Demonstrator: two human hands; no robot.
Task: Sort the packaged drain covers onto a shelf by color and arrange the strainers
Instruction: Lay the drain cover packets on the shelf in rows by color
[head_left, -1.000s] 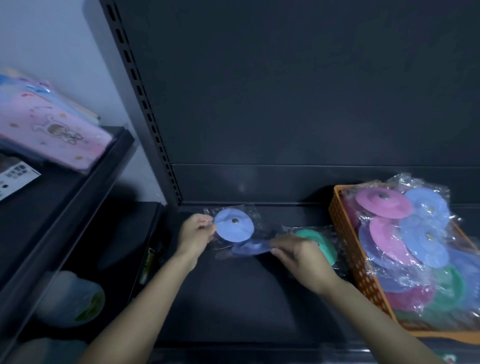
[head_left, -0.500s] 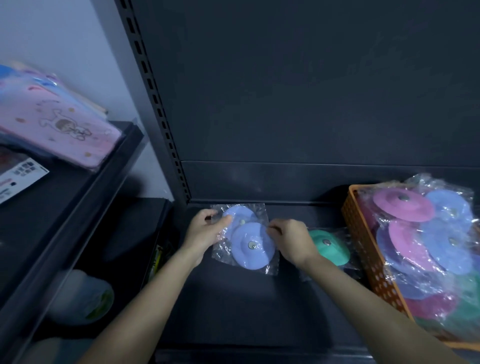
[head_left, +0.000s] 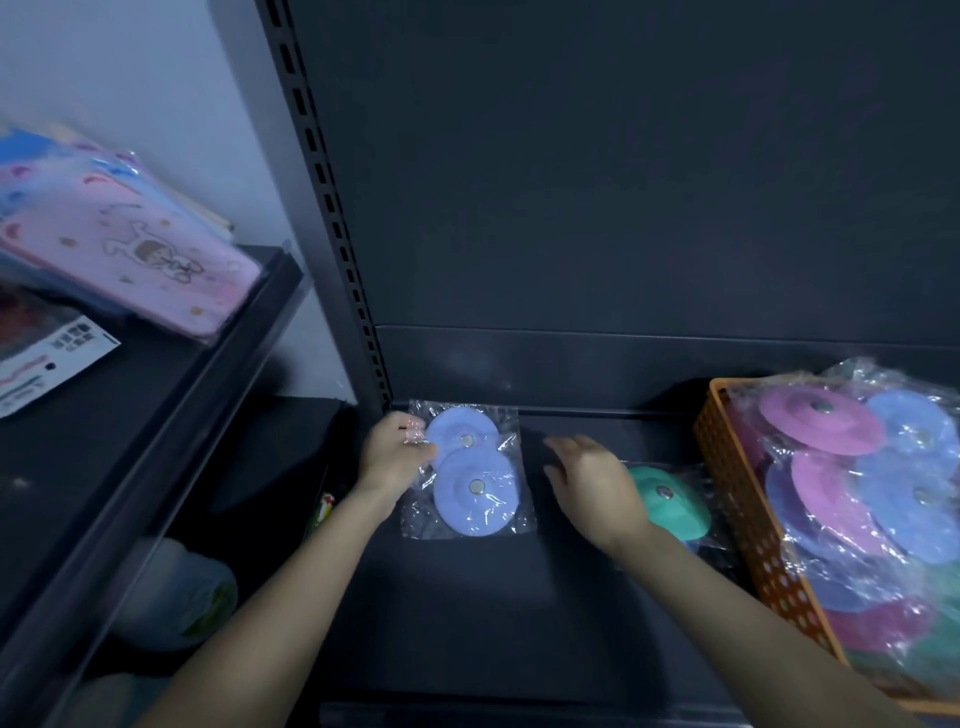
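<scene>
Two blue drain covers (head_left: 475, 488), each in a clear plastic bag, lie on the dark shelf (head_left: 493, 613) near its back left corner, just beside the slotted upright (head_left: 332, 208). The front one overlaps the rear one. The left hand (head_left: 392, 460) has its grip closed on the left edge of their wrapping, thumb and fingers pinching the plastic where the two bags meet; which bag it holds cannot be told. The right hand (head_left: 592, 486) is released, its fingers loosely spread and holding nothing, between the blue pair and a bagged green drain cover (head_left: 672, 504) that lies on the shelf and is partly hidden behind that wrist. To the right of the green one stands an orange basket (head_left: 724, 457) piled with more bagged covers in pink, blue, purple and green, a pink drain cover (head_left: 818, 423) on top. On the neighbouring shelf (head_left: 171, 384) to the left rests a pink packaged item (head_left: 130, 249) printed with a cartoon figure.
</scene>
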